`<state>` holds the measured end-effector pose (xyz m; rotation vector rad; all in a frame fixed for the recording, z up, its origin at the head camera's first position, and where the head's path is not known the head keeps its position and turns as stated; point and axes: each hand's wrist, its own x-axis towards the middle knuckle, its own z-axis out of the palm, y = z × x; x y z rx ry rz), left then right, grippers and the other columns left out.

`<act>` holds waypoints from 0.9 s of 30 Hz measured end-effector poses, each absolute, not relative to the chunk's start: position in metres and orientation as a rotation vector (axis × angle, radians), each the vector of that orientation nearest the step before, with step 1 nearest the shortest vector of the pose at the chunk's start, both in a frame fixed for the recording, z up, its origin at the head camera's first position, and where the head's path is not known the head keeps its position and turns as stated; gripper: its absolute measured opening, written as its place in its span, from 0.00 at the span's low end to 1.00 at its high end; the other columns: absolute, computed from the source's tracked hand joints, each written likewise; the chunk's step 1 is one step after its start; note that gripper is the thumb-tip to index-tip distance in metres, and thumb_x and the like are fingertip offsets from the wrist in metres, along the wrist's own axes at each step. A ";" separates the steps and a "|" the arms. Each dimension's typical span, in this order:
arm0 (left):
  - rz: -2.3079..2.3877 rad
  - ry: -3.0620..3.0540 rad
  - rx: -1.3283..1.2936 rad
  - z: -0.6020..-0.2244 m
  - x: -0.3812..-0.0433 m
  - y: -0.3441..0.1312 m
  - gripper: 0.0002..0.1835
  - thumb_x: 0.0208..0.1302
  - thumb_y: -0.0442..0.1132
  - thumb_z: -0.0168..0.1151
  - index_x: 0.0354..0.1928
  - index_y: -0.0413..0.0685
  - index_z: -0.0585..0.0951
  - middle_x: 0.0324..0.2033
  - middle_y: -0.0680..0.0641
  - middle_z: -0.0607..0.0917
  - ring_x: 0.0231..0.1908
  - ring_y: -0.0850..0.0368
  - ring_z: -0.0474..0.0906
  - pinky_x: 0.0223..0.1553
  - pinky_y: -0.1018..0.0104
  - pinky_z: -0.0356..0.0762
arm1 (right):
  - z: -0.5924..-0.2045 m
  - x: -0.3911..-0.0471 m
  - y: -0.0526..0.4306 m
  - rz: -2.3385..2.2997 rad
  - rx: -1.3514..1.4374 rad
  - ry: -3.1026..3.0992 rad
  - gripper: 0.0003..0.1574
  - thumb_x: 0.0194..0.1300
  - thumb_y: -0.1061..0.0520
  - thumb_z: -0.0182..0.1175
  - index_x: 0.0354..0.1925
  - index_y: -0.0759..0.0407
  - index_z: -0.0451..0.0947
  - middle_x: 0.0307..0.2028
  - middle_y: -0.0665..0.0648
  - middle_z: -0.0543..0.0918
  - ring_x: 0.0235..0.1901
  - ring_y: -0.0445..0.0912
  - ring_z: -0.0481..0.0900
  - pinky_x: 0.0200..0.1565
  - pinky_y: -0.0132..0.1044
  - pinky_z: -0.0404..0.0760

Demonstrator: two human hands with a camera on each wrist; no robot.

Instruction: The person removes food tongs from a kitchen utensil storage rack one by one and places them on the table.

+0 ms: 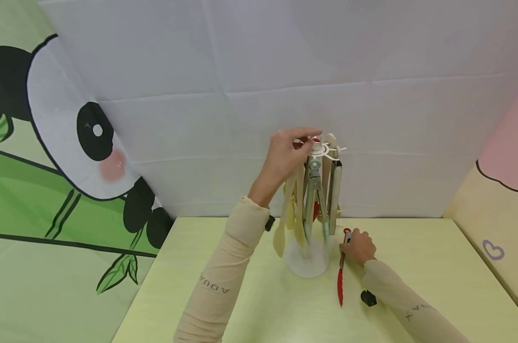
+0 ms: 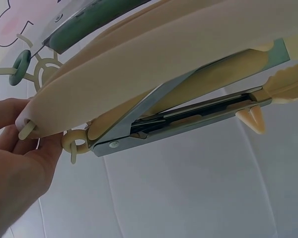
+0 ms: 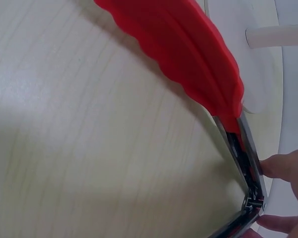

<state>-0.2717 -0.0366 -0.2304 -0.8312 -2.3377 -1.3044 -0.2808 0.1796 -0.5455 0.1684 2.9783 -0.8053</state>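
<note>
A white utensil rack (image 1: 307, 267) with a round base stands on the table, hung with several beige, green and metal kitchen tools. At its hooked top, my left hand (image 1: 284, 155) pinches the rack with thumb and fingers. The left wrist view shows those fingers beside a hook carrying a thick beige handle (image 2: 124, 74), with metal-armed tongs (image 2: 179, 129) below; the handle partly hides the fingertips. Right of the base, my right hand (image 1: 360, 247) grips red-tipped tongs (image 1: 340, 283) near their hinge end. Their scalloped red head (image 3: 184, 54) points toward the table's front, low over the surface.
The pale wooden table (image 1: 430, 267) ends at a white cloth wall (image 1: 224, 157) behind the rack. A panda-printed cloth (image 1: 57, 128) hangs on the left, a pink and cream one (image 1: 499, 209) on the right. A beige spoon (image 1: 279, 238) hangs from the rack's left side.
</note>
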 end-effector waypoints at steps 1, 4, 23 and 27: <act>-1.302 -2.335 -0.835 -0.231 -0.272 -0.036 0.16 0.64 0.27 0.52 0.49 0.42 0.84 0.43 0.44 0.84 0.36 0.59 0.77 0.37 0.74 0.76 | -0.545 -0.281 0.180 -0.799 0.171 2.972 0.32 0.54 0.51 0.64 0.42 0.77 0.66 0.31 0.69 0.70 0.30 0.59 0.72 0.27 0.50 0.74; -1.288 -2.334 -0.842 -0.230 -0.273 -0.036 0.16 0.64 0.27 0.52 0.49 0.42 0.84 0.42 0.45 0.85 0.35 0.59 0.78 0.37 0.74 0.76 | -0.543 -0.282 0.182 -0.781 0.175 2.957 0.34 0.56 0.50 0.63 0.45 0.78 0.65 0.32 0.70 0.71 0.31 0.59 0.73 0.29 0.51 0.74; -1.288 -2.361 -0.857 -0.228 -0.279 -0.038 0.17 0.63 0.27 0.51 0.49 0.42 0.83 0.42 0.43 0.85 0.35 0.59 0.78 0.37 0.73 0.76 | -0.513 -0.281 0.206 -1.089 0.022 3.019 0.29 0.59 0.53 0.61 0.46 0.77 0.70 0.38 0.74 0.76 0.31 0.59 0.76 0.27 0.48 0.75; -1.321 -2.365 -0.847 -0.229 -0.280 -0.038 0.17 0.63 0.27 0.51 0.49 0.43 0.84 0.42 0.43 0.85 0.34 0.59 0.79 0.33 0.72 0.74 | -0.506 -0.280 0.206 -1.211 -0.002 3.042 0.26 0.58 0.56 0.62 0.46 0.75 0.70 0.39 0.73 0.76 0.33 0.60 0.76 0.29 0.47 0.75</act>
